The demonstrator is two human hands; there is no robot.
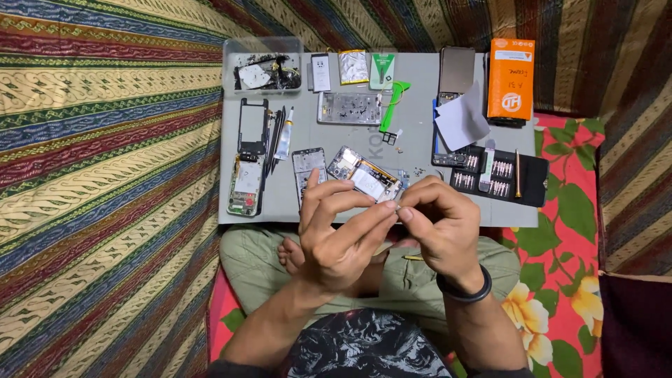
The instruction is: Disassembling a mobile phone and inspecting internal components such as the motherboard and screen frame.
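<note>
Pinching together at chest height, your left hand (pixel 343 234) and right hand (pixel 442 227) meet fingertip to fingertip on a tiny part (pixel 397 208), too small to identify. It sits between both hands, equally near each. Just beyond lies the opened phone (pixel 364 175), long axis slanting right on the grey mat (pixel 420 133).

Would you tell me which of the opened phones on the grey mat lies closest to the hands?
The tilted opened phone at the mat's near edge, just above the fingertips of both hands. The others lie farther off: one with a green board at left, one at the mat's back.
</note>
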